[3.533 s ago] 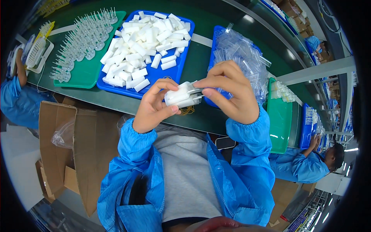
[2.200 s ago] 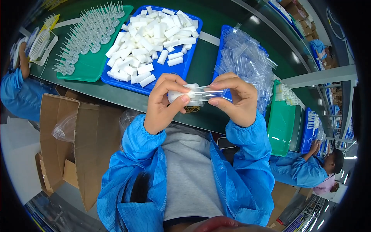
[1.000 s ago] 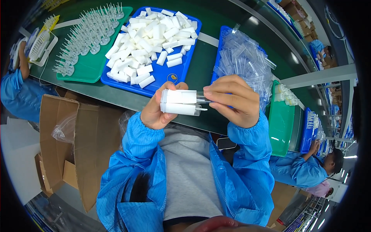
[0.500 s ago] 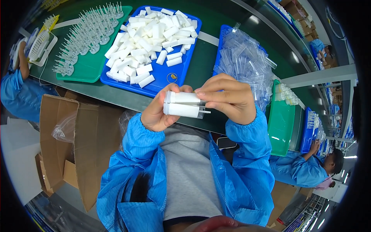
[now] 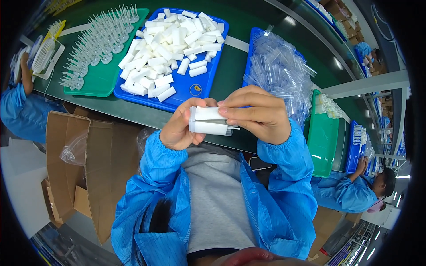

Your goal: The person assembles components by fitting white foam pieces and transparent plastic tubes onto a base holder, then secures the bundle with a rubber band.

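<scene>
My left hand (image 5: 176,129) is closed around the left end of two clear plastic tubes (image 5: 229,131) lying side by side, with translucent rims at that end. A white cylinder (image 5: 209,128) fills most of the lower tube, and a thin pale stem pokes out past its right end. The upper white cylinder (image 5: 207,113) slants a little against the lower one. From the right, my right hand (image 5: 262,114) pinches the upper cylinder's right end between thumb and fingers; those fingertips hide whether a tube surrounds it there.
Beyond my hands lies a blue tray (image 5: 177,91) heaped with white cylinders. Left of it, a green tray (image 5: 100,84) carries rows of clear stemmed parts. Clear tubes (image 5: 279,66) pile up at the right, beside another green tray (image 5: 321,150). A cardboard box (image 5: 104,168) stands at lower left; co-workers sit on both sides.
My right fingers have shifted slightly left along the upper cylinder and cover more of its end. The upper cylinder now slants more against the lower one. My left hand keeps its hold.
</scene>
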Demonstrator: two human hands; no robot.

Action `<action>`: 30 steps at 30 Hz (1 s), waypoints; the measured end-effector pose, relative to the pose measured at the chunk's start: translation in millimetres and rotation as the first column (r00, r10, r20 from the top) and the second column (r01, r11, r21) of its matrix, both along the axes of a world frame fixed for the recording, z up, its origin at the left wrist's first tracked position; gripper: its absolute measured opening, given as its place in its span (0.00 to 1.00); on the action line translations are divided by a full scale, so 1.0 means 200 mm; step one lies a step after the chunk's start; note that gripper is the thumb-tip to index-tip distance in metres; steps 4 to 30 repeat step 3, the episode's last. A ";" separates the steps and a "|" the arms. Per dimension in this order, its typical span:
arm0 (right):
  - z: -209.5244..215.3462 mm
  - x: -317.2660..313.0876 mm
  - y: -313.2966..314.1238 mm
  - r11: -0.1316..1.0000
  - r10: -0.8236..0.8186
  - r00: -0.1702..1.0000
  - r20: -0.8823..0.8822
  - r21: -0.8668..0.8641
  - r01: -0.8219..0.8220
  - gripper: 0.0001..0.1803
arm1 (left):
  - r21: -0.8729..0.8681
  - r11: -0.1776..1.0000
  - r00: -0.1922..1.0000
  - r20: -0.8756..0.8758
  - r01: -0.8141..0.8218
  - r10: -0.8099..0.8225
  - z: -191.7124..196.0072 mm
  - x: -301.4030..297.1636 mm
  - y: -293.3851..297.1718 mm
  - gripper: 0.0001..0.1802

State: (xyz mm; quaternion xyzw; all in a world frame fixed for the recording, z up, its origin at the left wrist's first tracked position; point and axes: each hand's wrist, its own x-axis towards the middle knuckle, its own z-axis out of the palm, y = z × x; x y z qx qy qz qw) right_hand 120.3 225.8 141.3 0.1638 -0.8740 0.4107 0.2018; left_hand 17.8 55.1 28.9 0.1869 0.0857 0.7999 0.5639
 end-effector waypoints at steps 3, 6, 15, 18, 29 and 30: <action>-0.01 -0.01 0.02 0.987 0.062 0.995 -0.080 0.150 -0.049 0.19 | -0.029 0.999 1.000 -0.021 -0.019 0.019 -0.01 -0.03 0.00 0.23; -0.01 -0.01 0.02 0.987 0.062 0.995 -0.080 0.150 -0.049 0.19 | -0.029 0.999 1.000 -0.021 -0.019 0.019 -0.01 -0.03 0.00 0.23; -0.01 -0.01 0.02 0.987 0.062 0.995 -0.080 0.150 -0.049 0.19 | -0.029 0.999 1.000 -0.021 -0.019 0.019 -0.01 -0.03 0.00 0.23; -0.01 -0.01 0.02 0.987 0.062 0.995 -0.080 0.150 -0.049 0.19 | -0.029 0.999 1.000 -0.021 -0.019 0.019 -0.01 -0.03 0.00 0.23; -0.01 -0.01 0.02 0.987 0.062 0.995 -0.080 0.150 -0.049 0.19 | -0.029 0.999 1.000 -0.021 -0.019 0.019 -0.01 -0.03 0.00 0.23; -0.01 -0.01 0.02 0.987 0.062 0.995 -0.080 0.150 -0.049 0.19 | -0.029 0.999 1.000 -0.021 -0.019 0.019 -0.01 -0.03 0.00 0.23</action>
